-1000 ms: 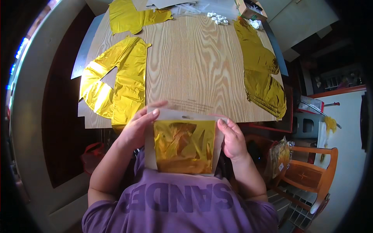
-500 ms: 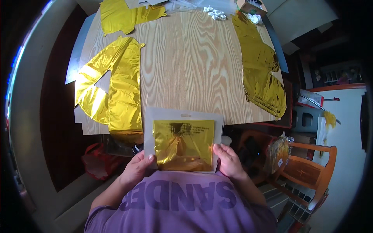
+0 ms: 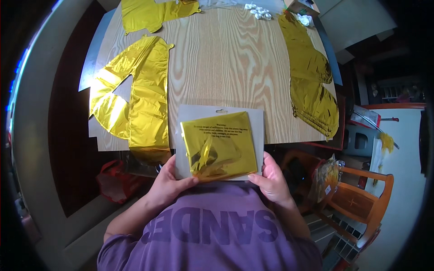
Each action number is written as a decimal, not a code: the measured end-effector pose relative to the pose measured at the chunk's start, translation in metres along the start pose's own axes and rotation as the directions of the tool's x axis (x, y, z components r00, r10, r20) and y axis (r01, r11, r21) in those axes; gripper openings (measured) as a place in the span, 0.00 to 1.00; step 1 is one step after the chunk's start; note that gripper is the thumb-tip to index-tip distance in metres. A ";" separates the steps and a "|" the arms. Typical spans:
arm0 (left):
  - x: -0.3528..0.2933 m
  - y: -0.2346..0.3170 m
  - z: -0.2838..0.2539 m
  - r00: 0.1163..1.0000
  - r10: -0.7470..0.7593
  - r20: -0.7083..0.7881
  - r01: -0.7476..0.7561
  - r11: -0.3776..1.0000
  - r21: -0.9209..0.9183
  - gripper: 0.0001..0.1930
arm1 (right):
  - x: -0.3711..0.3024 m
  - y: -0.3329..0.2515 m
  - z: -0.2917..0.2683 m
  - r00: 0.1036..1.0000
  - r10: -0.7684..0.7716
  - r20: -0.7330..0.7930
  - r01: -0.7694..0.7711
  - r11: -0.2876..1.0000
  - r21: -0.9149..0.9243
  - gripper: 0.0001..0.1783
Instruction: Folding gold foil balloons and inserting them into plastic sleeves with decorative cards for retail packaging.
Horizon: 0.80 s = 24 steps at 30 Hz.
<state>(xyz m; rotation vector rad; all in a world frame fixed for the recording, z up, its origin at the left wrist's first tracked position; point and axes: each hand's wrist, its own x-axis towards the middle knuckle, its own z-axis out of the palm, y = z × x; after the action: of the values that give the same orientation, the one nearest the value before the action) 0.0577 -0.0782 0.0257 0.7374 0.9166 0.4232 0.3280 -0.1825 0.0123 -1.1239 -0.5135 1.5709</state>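
Observation:
Both my hands hold a flat packet (image 3: 255,113) in front of my chest, over the near table edge. It has a pale card backing with a hang hole at its top and a clear cover with printed lines. A folded sheet of gold foil (image 3: 221,144) lies tilted inside. My left hand (image 3: 172,183) grips the lower left corner, thumb on the front. My right hand (image 3: 272,181) grips the lower right corner the same way. Most of the fingers are hidden behind the card.
Flat gold foil balloons lie on the wooden table (image 3: 217,67): an angular one (image 3: 149,95) at left, another (image 3: 142,16) far left, a stack (image 3: 312,81) at right. White bundles (image 3: 258,11) and a box (image 3: 302,7) stand far back. A wooden chair (image 3: 357,194) is at right.
My hands have raised the packet and moved it slightly away from my body. The foil inside has shifted from straight to tilted. The view of the table has moved slightly.

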 end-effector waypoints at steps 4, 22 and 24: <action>0.011 -0.018 0.002 0.987 0.069 -0.144 -0.065 0.997 0.030 0.20 | -0.001 0.005 -0.009 0.999 0.040 0.022 -0.039 0.998 -0.056 0.32; 0.009 -0.035 0.002 0.987 0.120 -0.109 -0.122 0.993 -0.008 0.32 | 0.000 0.004 -0.014 0.998 0.062 -0.003 -0.062 0.995 -0.077 0.35; 0.008 -0.036 -0.002 0.978 0.193 -0.078 -0.178 0.969 0.174 0.38 | -0.002 0.003 -0.010 0.998 0.065 0.013 -0.064 0.996 -0.061 0.36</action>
<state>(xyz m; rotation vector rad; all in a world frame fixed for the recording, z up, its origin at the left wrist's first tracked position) 0.0615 -0.0972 -0.0063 0.9676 0.9839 0.5554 0.3355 -0.1875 0.0063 -1.1858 -0.5432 1.6297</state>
